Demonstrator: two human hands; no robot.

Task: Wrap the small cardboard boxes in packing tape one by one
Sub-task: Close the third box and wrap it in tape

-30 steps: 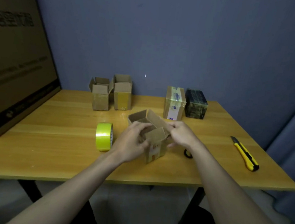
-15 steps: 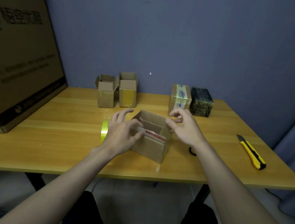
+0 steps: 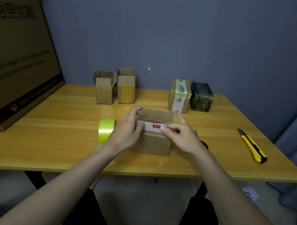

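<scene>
1. Nearest, the open box (image 3: 151, 145) stands on the surface (image 3: 51, 148), both hands at its top.
2. The left hand (image 3: 126, 133) has its fingers spread against the box's left side; the right hand (image 3: 181, 136) presses its thumb on the front flap, fingers loosely wide.
3. To do this well, I judge: fold the flaps flat and square before taping.
4. Left of the box, touching nothing, lies the tape roll (image 3: 105, 130); right of the box, the knife (image 3: 252, 146).
5. Beyond the box: two open boxes (image 3: 115, 91) and two wrapped boxes (image 3: 190, 98).
</scene>
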